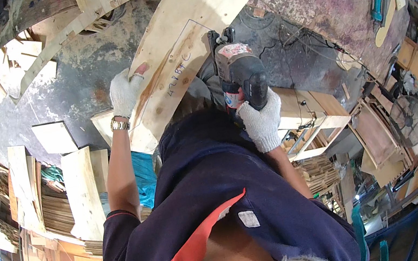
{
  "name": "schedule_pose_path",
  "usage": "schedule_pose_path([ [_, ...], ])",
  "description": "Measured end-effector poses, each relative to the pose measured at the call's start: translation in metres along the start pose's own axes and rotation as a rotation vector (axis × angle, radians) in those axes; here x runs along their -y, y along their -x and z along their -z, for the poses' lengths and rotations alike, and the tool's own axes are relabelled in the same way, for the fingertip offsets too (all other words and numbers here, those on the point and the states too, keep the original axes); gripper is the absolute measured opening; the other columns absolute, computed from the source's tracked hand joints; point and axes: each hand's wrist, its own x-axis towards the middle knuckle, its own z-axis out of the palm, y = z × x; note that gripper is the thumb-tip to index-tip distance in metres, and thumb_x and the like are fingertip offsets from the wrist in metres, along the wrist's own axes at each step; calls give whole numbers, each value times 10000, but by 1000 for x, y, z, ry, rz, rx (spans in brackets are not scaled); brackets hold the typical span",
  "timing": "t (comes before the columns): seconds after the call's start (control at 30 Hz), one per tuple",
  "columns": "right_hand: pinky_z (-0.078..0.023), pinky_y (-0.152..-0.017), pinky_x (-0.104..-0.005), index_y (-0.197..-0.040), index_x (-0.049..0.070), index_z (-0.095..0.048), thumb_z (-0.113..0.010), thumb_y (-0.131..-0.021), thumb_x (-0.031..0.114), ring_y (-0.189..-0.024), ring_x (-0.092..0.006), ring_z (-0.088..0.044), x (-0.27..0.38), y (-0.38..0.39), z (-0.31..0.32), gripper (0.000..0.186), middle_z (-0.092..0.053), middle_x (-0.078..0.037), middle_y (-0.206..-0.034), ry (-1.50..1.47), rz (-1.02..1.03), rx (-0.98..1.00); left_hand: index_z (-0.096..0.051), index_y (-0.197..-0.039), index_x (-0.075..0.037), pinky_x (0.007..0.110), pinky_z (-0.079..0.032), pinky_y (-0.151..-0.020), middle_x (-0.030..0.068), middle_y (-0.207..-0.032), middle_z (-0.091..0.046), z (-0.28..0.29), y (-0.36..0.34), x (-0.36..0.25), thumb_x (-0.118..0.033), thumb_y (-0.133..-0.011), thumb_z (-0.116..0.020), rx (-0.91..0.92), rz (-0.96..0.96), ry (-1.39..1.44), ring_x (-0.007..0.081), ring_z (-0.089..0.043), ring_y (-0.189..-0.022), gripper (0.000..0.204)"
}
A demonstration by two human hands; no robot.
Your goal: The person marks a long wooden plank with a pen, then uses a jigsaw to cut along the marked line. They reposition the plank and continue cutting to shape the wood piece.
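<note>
A long plywood board [187,30] with a pencilled outline and handwritten marks slants across the space in front of me. My left hand [125,93], in a white knitted glove and with a watch at the wrist, grips the board's left edge; its thumb lies on the top face. My right hand [263,121], also gloved, is wrapped round the rear of a dark power jigsaw [242,68]. The jigsaw's front end meets the board's right edge, near the corner of the drawn outline. Its blade is hidden from this view.
A stained worktop [308,0] lies at the far right, with a teal power tool [377,1] on it. Cables [309,41] trail over the floor right of the jigsaw. Stacked wood pieces [55,196] stand at left; a wooden cabinet frame [311,117] and a fan [408,118] are at right.
</note>
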Motion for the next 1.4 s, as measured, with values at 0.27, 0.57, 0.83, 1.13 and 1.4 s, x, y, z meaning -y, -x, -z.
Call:
schedule_pose_path([
  [0.27,-538,-698,-337,-943,-36,-706,-737,-806,72,-727,-133,-663,2,0,-5,177,-713,-98,-765,-37,-19,-12,-775,-1051,-27,414,-483,-634,165,-716,-685,-3,-1,-3,-584,-934,-668,25,84,-46,301,-665,-658,579],
  [0.57,-518,-633,-321,-887,-31,-700,-735,-841,85,-684,-117,-644,2,0,-7,130,-700,-76,-734,-74,-73,-30,-750,-922,11,440,-484,-621,232,-692,-652,-5,4,-6,-661,-889,-678,-68,81,31,409,-635,-660,676],
  [0.83,-529,-643,-334,-897,-29,-712,-738,-837,94,-682,-139,-668,6,1,-11,140,-713,-95,-742,-23,-60,-48,-773,-1084,-22,412,-511,-672,193,-751,-712,1,1,-8,-582,-944,-657,33,124,-57,310,-691,-685,588],
  [1.13,-542,-664,-351,-907,-25,-713,-737,-811,91,-696,-191,-705,14,0,-8,152,-720,-108,-748,7,-69,-19,-766,-1089,-10,418,-517,-699,196,-772,-720,1,3,-11,-609,-939,-648,30,115,-30,343,-700,-718,628],
  [1.4,-546,-699,-360,-923,-18,-713,-755,-785,105,-737,-204,-709,19,0,-8,189,-731,-119,-792,100,-43,-60,-773,-1090,-16,396,-514,-683,167,-748,-717,2,4,-11,-636,-931,-647,50,146,-28,277,-691,-688,652],
])
